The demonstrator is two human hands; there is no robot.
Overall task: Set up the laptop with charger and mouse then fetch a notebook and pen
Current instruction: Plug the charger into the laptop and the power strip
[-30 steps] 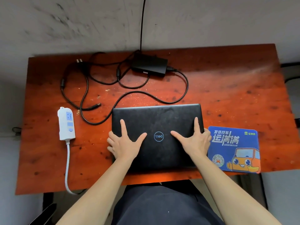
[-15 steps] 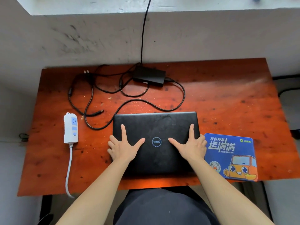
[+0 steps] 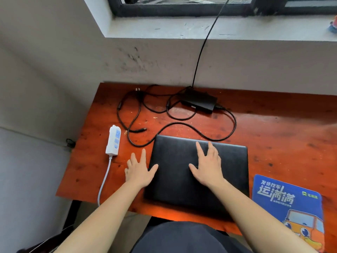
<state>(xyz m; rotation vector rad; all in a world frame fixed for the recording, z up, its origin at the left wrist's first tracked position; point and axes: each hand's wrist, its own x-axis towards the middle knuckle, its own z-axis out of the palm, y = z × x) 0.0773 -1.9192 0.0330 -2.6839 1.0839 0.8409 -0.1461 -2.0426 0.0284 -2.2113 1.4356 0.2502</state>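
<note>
Closed laptop (image 3: 182, 161) near front edge, bare table (image 3: 282, 128) beyond; left hand (image 3: 139, 172) shifted off left edge, right hand (image 3: 207, 167) flat, fingers released.

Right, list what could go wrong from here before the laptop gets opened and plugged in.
1. The charger cable lies looped along the back edge of the closed laptop; the lid may catch or drag it when opened.
2. The cable is in overlapping loops near the charger brick; pulling one end may tug the brick.
3. The mouse pad overhangs the desk's front edge and could slide off.
</note>
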